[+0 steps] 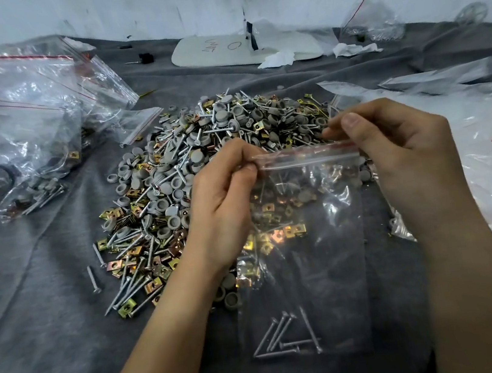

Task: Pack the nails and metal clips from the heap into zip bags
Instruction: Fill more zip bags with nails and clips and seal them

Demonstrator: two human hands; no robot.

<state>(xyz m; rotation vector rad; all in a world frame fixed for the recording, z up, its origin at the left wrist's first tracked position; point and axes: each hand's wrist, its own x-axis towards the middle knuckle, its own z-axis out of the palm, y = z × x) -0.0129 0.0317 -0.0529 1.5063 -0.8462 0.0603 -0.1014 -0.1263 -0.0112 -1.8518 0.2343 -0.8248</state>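
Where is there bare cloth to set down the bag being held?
Bare cloth for the bag lies near left, between the heap and the filled bags; a strip also runs between heap and white board. The right side is crowded with loose plastic.

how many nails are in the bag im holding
6 nails, all at the bottom of the bag: three slanting at left, one at right, two flat below. Others may be hidden.
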